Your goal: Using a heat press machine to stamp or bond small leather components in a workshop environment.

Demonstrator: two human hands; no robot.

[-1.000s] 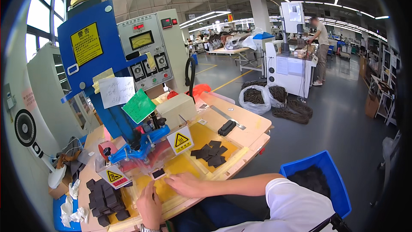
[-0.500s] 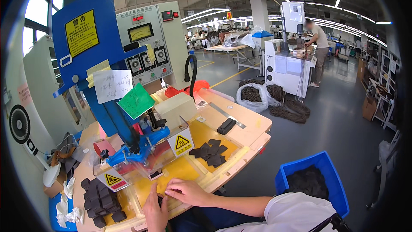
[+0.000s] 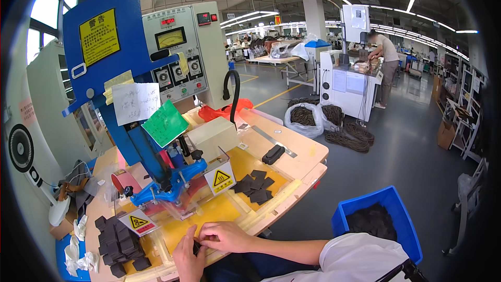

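Close together at the table's front edge, my left hand [image 3: 189, 257] and my right hand [image 3: 225, 236] pinch a small black piece [image 3: 197, 247] between them. Fingers cover most of it, so its full shape is hidden. Just beyond my hands stands the blue press [image 3: 169, 190], its lower bracket over the yellow work surface [image 3: 219, 209]. A heap of black blocky pieces [image 3: 120, 243] lies left of my hands. Flat black squares [image 3: 254, 186] are spread on the yellow surface to the right.
Warning-sign plates [image 3: 220, 177] flank the press head. A black oblong object [image 3: 273, 154] and a metal ruler [image 3: 269, 138] lie farther back. At my right stands a blue bin [image 3: 342, 219] of dark pieces. A fan [image 3: 21, 149] is at left; a person [image 3: 385, 55] works beyond.
The press bracket sits slightly lower, and a dark piece that showed beneath it is out of sight. My hands stay together on the small black piece, with fingers slightly shifted.
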